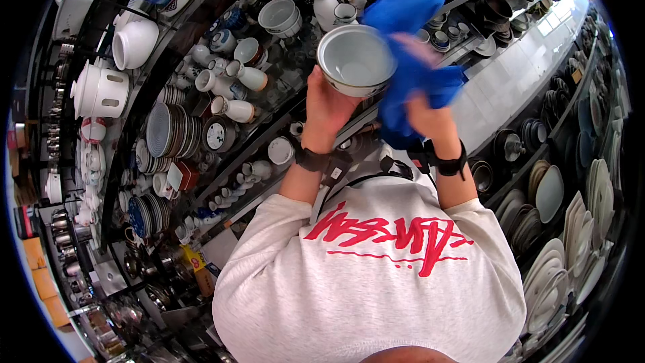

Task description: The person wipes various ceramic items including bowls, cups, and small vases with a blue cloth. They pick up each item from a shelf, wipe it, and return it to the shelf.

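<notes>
My left hand point(330, 103) grips a white ceramic bowl point(357, 60) from below and at its near side. The bowl is tilted so that its bare inside faces me, and a dark band runs below its rim. To its right, my right hand point(428, 113) holds a bright blue cloth point(408, 7), blurred by motion. Folds of the cloth hang beside the bowl's right wall; whether they touch it I cannot tell. Behind the bowl stand a white ceramic bottle point(321, 2) and a small cup point(345, 13) on the shelf.
Crowded shelves surround me. Stacked plates point(166, 131) and tipped ceramic bottles point(247, 74) lie at the left, near a lidded white pot point(101, 91). More plates point(546, 267) line the right-hand shelves. A tiled aisle floor point(509, 96) runs away at the upper right.
</notes>
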Demonstrator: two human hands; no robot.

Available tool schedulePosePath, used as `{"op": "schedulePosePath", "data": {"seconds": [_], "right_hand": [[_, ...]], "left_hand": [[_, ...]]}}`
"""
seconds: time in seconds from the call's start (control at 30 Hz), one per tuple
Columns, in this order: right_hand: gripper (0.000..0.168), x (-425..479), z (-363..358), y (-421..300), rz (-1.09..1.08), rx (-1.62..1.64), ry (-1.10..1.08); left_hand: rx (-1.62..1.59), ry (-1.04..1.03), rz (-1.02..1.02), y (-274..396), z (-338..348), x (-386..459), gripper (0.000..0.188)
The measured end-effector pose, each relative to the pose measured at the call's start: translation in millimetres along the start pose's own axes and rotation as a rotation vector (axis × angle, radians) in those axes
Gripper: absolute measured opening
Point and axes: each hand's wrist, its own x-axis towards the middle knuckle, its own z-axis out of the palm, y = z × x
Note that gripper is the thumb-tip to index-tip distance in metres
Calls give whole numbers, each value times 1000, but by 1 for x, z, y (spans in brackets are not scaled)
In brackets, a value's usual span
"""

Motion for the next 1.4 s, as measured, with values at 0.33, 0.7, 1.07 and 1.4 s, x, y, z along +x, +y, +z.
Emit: {"op": "schedulePosePath", "data": {"seconds": [0.33,0.7,1.07,1.4], "right_hand": [[42,-6,25,39,-156,-185,-313],[35,-7,39,47,-257,-91,-353],[68,4,29,44,-362,-242,-574],[44,-3,50,38,-210,1,-291]], "left_hand": [[411,-132,257,16,4,9,88],[486,45,120,37,5,0,93],[306,45,79,34,-5,-6,64],[350,-82,133,41,3,0,79]]}}
